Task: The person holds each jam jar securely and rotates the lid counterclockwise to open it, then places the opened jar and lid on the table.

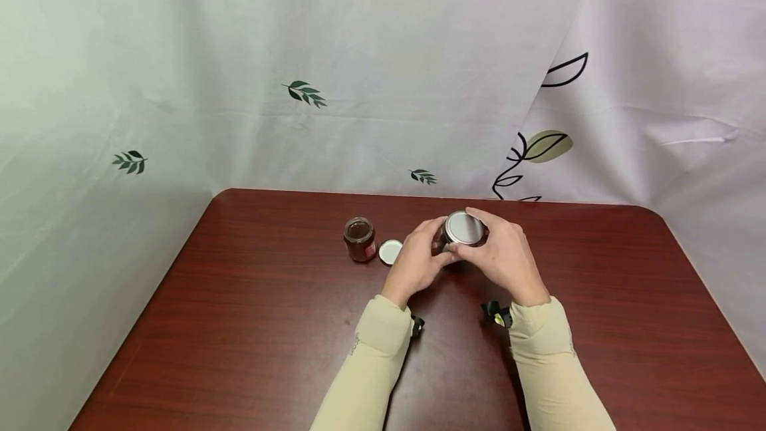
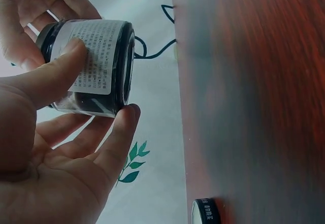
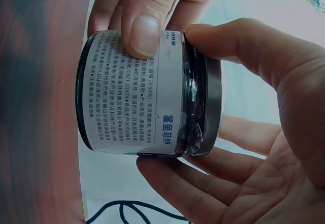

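A small glass jar (image 3: 132, 97) with dark contents and a white printed label is held up off the table between both hands. Its silver lid (image 1: 465, 227) is on and faces up toward the head camera. My left hand (image 1: 417, 258) grips the jar's body, the thumb across the label and fingers round the far side. With thumb and fingers, my right hand (image 1: 509, 255) holds the jar at its lid and neck. To the left on the table stand a second jar (image 1: 360, 239), lidless, with dark red contents, and a loose lid (image 1: 391, 252), white inside facing up.
The dark red wooden table (image 1: 269, 338) has rounded back corners. Behind it and at both sides hangs a white curtain (image 1: 371, 52) with leaf prints. Black straps (image 1: 497, 314) show at the wrists, by the cream sleeves.
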`<control>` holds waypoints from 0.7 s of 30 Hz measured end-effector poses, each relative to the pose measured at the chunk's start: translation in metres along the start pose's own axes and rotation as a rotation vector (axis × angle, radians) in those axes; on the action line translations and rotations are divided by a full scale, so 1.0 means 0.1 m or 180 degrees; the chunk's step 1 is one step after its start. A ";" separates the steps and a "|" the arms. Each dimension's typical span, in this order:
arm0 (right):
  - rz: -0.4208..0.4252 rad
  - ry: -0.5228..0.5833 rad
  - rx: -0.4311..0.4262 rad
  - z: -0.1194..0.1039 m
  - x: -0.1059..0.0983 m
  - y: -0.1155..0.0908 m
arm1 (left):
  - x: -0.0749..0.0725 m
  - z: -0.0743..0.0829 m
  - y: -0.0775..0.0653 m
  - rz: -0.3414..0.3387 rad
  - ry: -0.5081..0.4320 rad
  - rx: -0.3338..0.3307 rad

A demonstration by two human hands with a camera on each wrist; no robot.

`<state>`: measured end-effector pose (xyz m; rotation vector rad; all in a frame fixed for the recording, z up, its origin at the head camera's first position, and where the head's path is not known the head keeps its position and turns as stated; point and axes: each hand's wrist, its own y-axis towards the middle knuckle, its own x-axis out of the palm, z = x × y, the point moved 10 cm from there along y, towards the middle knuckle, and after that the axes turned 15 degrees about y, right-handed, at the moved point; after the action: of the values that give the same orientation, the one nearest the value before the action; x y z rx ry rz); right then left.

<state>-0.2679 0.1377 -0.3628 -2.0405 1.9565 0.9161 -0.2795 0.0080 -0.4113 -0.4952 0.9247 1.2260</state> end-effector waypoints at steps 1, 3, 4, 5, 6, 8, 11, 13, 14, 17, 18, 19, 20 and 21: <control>-0.0003 0.0007 0.0000 0.00 0.00 0.00 | -0.01 0.00 0.00 0.0011 -0.0002 0.0005; -0.0002 0.0027 0.0008 -0.01 0.00 0.00 | -0.02 0.01 -0.01 0.0032 -0.0004 0.0010; -0.0001 0.0034 0.0008 -0.01 0.00 0.00 | -0.02 0.01 -0.02 0.0040 -0.0004 0.0011; 0.0004 0.0040 0.0006 -0.02 0.00 0.00 | -0.03 0.01 -0.02 0.0056 -0.0011 0.0018; 0.0008 0.0048 0.0006 -0.02 0.00 -0.01 | -0.03 0.02 -0.03 0.0071 -0.0019 0.0020; 0.0021 0.0057 0.0000 -0.03 0.00 -0.01 | -0.05 0.02 -0.04 0.0111 -0.0033 0.0012; 0.0045 0.0072 -0.0013 -0.06 -0.01 -0.01 | -0.07 0.02 -0.06 0.0182 -0.0027 0.0007; 0.0050 0.0085 -0.0033 -0.08 0.00 -0.01 | -0.10 0.02 -0.06 0.0246 -0.0014 0.0009; 0.0053 0.0095 -0.0039 -0.08 0.00 -0.01 | -0.11 0.02 -0.07 0.0271 -0.0005 0.0006; 0.0057 0.0148 -0.0060 -0.10 0.02 -0.01 | -0.14 0.01 -0.08 0.0350 0.0003 -0.0006; 0.0058 0.0172 -0.0062 -0.11 0.02 -0.01 | -0.15 0.00 -0.08 0.0368 -0.0005 -0.0023; 0.0063 0.0198 -0.0062 -0.11 0.03 -0.01 | -0.15 -0.01 -0.09 0.0382 -0.0007 -0.0040; 0.0070 0.0216 -0.0066 -0.11 0.03 -0.01 | -0.16 -0.01 -0.09 0.0387 0.0001 -0.0060; 0.0076 0.0234 -0.0069 -0.12 0.04 -0.01 | -0.16 -0.02 -0.09 0.0388 0.0011 -0.0081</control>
<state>-0.2632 0.1288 -0.3558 -2.0954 2.0211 0.8831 -0.2723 -0.0056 -0.4006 -0.4665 0.9545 1.3489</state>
